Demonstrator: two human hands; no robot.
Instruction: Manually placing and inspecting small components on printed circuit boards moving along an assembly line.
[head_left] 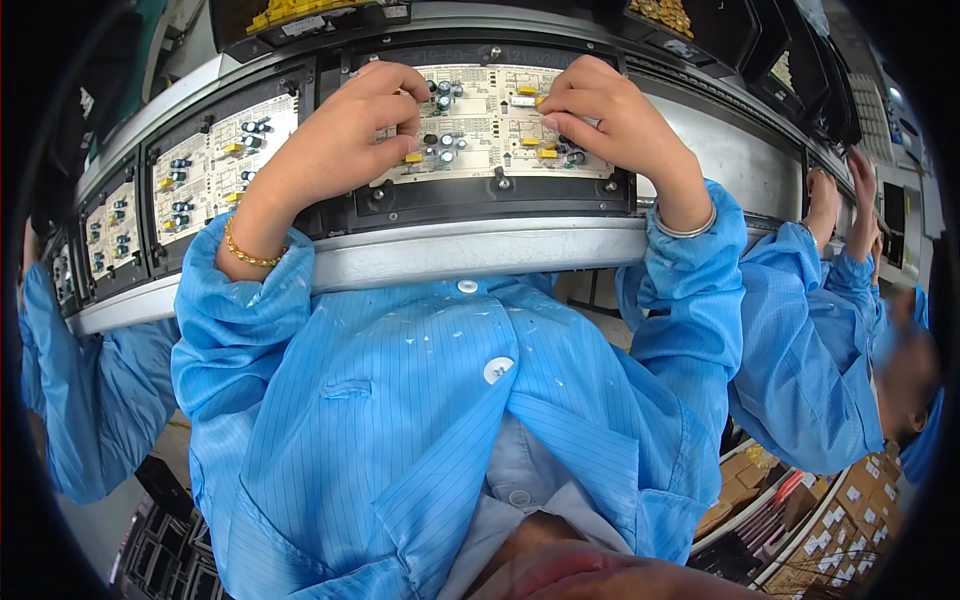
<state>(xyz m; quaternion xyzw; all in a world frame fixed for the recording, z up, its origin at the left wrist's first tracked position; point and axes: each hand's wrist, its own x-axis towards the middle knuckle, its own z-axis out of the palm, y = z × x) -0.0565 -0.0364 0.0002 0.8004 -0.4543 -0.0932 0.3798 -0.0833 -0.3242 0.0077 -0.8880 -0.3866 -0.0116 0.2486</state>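
A pale circuit board (470,172) lies in a black frame (440,200) in front of me, carrying yellow block parts, small dark cylindrical capacitors and a white block part (522,101). Over its left side is my left hand (355,130), fingers curled down; its thumb comes close to a yellow block part (413,158). Whatever its fingertips hold is hidden. My right hand (612,115) bends over the right side, thumb and fingers pinched together beside the white part. Something small may be between them; I cannot make it out.
More populated boards (222,165) sit in black frames to the left. A metal rail (480,248) runs along the near edge. Black bins with yellow parts (660,14) stand behind. Co-workers' blue sleeves (800,330) are at both sides; cartons (850,520) lie at lower right.
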